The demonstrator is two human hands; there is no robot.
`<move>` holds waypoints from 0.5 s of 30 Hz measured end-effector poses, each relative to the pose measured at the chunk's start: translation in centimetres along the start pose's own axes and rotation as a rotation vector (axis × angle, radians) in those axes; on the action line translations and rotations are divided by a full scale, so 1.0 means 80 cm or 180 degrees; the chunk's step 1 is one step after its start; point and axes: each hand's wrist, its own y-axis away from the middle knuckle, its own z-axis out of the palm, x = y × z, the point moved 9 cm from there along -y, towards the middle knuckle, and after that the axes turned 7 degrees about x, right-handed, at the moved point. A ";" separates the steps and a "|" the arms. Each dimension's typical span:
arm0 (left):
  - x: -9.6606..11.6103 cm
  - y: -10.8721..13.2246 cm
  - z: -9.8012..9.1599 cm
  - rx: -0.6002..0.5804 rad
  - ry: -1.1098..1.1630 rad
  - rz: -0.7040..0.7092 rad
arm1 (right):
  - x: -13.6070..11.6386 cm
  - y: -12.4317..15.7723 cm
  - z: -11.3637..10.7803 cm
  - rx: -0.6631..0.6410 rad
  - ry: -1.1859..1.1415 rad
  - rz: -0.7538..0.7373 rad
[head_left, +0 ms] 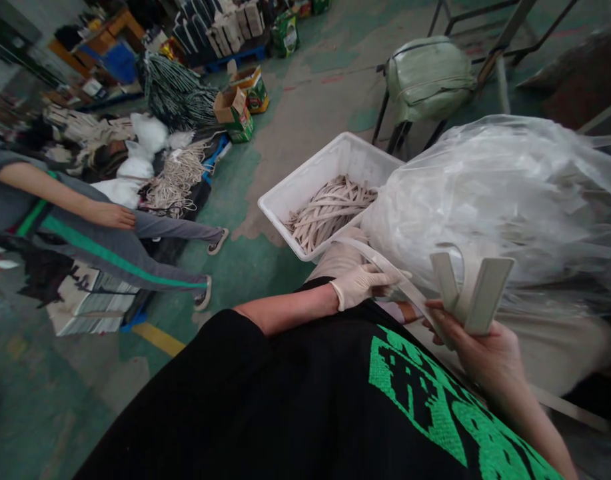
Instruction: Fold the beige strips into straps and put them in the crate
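A flat off-white strip (410,291) runs from beside the white bin across my lap. My left hand (361,285), in a pale glove, has its fingers closed around this strip. My right hand (490,350), which is bare, grips the strip's lower part together with a folded, stiff off-white band (490,290) that stands up in loops above the fingers. Whether strip and band are one piece I cannot tell. Beyond my left hand, a white plastic bin (280,212) contains a tangled heap of beige straps (330,210).
A large clear plastic bag (485,180) of pale pieces bulges on the right. Behind it a wrapped bundle (430,80) rests on a stool. At left a person (110,243) strides past piled cords (178,180), stacked boards (90,300) and open cartons (234,115).
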 end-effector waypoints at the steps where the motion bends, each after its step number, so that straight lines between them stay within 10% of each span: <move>1: -0.006 0.000 0.003 -0.0045 0.0011 -0.0101 | 0.003 -0.002 0.002 0.0028 0.0007 0.0027; 9: 0.006 0.016 0.010 0.0044 0.0336 -0.0219 | -0.015 -0.019 -0.015 0.0509 -0.0553 -0.0372; 15: -0.013 0.020 0.027 -0.0073 0.0333 -0.0672 | -0.033 -0.009 0.015 -0.0240 -0.0241 -0.0759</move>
